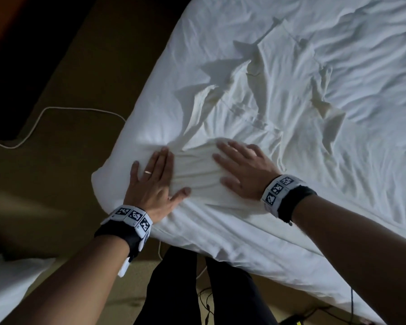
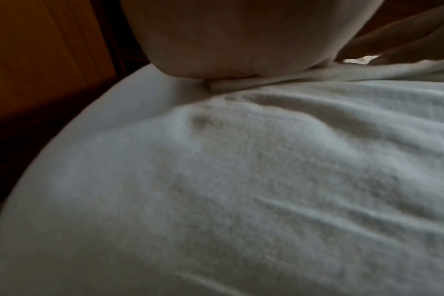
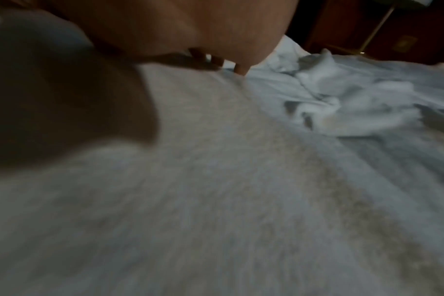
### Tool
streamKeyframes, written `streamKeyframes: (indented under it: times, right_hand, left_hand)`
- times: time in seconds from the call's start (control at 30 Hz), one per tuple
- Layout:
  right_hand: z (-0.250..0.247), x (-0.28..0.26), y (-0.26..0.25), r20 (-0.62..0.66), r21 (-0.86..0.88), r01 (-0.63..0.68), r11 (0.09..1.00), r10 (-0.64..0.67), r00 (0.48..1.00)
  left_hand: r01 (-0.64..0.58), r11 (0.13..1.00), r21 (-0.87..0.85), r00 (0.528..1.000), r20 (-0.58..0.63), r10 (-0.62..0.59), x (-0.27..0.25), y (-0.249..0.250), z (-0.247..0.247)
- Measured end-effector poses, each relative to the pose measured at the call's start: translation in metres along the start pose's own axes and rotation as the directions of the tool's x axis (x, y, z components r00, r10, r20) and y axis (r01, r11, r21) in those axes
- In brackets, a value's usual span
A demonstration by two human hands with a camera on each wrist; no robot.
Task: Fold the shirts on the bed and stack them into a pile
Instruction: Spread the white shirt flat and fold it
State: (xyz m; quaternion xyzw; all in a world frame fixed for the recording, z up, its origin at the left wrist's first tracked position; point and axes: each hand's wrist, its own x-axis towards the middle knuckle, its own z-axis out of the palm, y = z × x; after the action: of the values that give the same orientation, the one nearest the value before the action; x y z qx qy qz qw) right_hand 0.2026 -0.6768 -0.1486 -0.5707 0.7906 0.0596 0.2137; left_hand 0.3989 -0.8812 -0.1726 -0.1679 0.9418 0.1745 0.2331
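Both palms flat, smoothing a shirt at the bed corner.

My left hand [image 1: 155,184] and right hand [image 1: 242,170] lie spread on the folded shirt [image 1: 197,177], its long axis nine-to-three; the unfolded shirt [image 1: 263,90] sprawls at one o'clock on the bed [image 1: 373,55], nearer my right.

White cable [image 1: 33,127] snaking over brown carpet [image 1: 80,78]; black cables [image 1: 206,306] on floor beside dark trouser legs [image 1: 178,289]

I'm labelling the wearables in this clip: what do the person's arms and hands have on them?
Both forearms are bare, no sleeves. Each wrist has a black strap with a band of white square tiles printed with black-and-white markers. The left hand wears a thin gold-coloured ring; the right hand shows none.
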Motion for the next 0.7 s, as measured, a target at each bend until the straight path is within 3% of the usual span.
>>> streamKeyframes:
  times: [0.13,0.33,0.47,0.57,0.7]
  right_hand:
    - [-0.027,0.038,0.009,-0.373,0.053,-0.09,0.995,0.103,0.922]
    - [-0.062,0.092,0.026,-0.267,-0.049,-0.151,0.987,0.133,0.955]
    - [-0.063,0.101,0.032,-0.298,-0.152,-0.185,0.971,0.134,0.945]
    - [-0.063,0.094,0.035,-0.395,-0.172,-0.188,0.967,0.108,0.912]
    - [-0.071,0.053,0.032,-0.583,0.008,-0.136,0.991,0.115,0.804]
  left_hand:
    - [-0.013,1.0,0.011,1.0,0.018,0.013,0.0,-0.001,-0.001]
    - [-0.042,0.999,-0.02,0.999,-0.008,0.042,0.0,-0.005,0.0]
    - [-0.039,0.999,-0.029,0.999,-0.001,0.039,-0.001,-0.007,0.001]
    - [-0.043,0.998,-0.048,0.998,-0.037,0.041,-0.001,-0.005,0.0]
    - [-0.044,0.999,-0.032,0.992,-0.119,0.04,-0.001,0.004,-0.009]
